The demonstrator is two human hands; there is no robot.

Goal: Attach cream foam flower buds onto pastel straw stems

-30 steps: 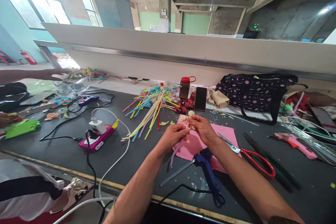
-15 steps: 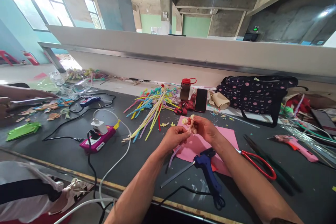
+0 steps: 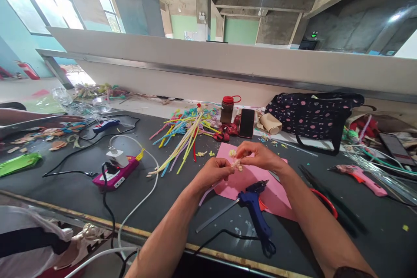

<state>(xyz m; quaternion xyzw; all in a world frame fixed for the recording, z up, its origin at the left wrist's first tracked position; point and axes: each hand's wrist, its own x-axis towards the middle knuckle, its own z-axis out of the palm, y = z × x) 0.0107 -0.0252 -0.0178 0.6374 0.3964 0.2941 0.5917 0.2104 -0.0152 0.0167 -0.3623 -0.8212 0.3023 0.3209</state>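
Observation:
Over a pink sheet (image 3: 273, 195), my left hand (image 3: 215, 173) pinches a small cream-coloured fuzzy piece (image 3: 238, 166), apparently bent pipe cleaner. My right hand (image 3: 260, 156) grips the same piece from the other side, thumb and fingers closed; its exact shape is partly hidden by the fingertips. A small pale yellow fuzzy piece (image 3: 232, 153) shows just behind them. Below my left hand a thin lilac strip (image 3: 206, 196) slants down to the tabletop. Nearest to both hands lies a blue glue gun (image 3: 256, 210), a clear glue stick (image 3: 216, 217) sticking out of its back.
Pipe cleaners (image 3: 182, 143) lie heaped beyond my left hand. A bottle (image 3: 227, 110), phone (image 3: 246, 123) and patterned bag (image 3: 312, 117) line the back. Red-handled scissors (image 3: 329, 203) and a pink glue gun (image 3: 361, 178) lie right. A purple power strip (image 3: 119, 178) sits left; another person's arm (image 3: 39, 118) reaches in.
My right hand has lowered and turned, its fingers now coming down onto the cream piece, which sits lower. The view has shifted slightly. The other person's hand has moved rightward.

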